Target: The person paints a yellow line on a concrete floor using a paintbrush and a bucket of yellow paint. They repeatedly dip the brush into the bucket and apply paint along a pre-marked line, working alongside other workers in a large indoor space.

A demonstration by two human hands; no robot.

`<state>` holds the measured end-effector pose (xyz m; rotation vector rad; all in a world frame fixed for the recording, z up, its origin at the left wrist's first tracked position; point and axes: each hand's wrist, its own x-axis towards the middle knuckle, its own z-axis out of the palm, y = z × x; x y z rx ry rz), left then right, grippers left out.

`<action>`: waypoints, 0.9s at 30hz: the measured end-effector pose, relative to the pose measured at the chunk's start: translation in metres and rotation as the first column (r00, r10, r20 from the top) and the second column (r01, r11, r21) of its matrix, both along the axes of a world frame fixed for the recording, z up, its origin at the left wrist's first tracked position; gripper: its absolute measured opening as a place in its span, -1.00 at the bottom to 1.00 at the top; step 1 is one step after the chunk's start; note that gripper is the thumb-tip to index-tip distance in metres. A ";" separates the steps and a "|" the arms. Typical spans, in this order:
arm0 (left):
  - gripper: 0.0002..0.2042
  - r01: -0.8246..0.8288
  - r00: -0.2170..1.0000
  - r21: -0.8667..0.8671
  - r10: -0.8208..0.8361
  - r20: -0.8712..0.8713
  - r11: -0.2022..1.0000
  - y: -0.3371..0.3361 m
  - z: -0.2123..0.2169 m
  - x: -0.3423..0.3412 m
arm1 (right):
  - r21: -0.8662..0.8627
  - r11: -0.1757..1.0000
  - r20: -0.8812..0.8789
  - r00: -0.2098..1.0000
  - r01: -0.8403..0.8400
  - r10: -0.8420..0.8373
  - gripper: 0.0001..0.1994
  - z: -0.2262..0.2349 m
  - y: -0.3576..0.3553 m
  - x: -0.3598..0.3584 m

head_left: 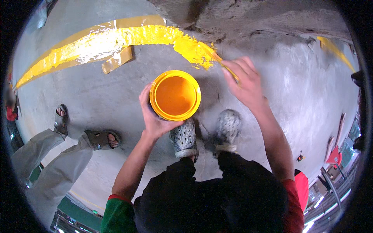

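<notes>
My left hand point(150, 116) is wrapped round the side of a round paint can point(197, 91), which shows yellow paint inside and on its rim. In my right hand point(246, 83) is a paintbrush point(230, 71), gripped by its yellow-smeared handle. The brush tip reaches the right end of a wet yellow stripe point(151, 35) on the grey floor, where the paint is ragged. Brown masking tape point(140, 21) runs along the stripe's far edge. A loose piece of tape point(118, 60) sticks out from the near edge.
A person in grey trousers point(64, 155) and dark sandals point(101, 139) stands at the left. Rough stone or concrete point(272, 15) borders the floor at the far side. My clogs point(228, 126) are below the can. A small tape measure point(300, 157) lies at the right.
</notes>
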<state>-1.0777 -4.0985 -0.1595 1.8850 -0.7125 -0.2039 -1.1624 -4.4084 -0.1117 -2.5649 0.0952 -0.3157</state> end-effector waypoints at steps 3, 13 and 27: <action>0.20 0.042 0.998 -0.058 -0.045 -0.044 0.997 -0.010 -0.004 0.003 | -0.160 0.987 -0.066 0.997 0.032 -0.043 -0.75 0.005 -0.006 0.002; 0.22 -0.056 0.998 -0.024 0.055 -0.026 0.998 -0.022 -0.009 -0.015 | -0.147 0.984 -0.011 0.995 -0.102 0.101 -0.69 0.000 -0.013 -0.008; 0.19 -0.072 0.996 0.065 0.069 0.051 0.995 -0.030 -0.002 -0.017 | -0.045 0.991 -0.106 0.987 -0.130 0.124 -0.77 -0.002 -0.019 -0.008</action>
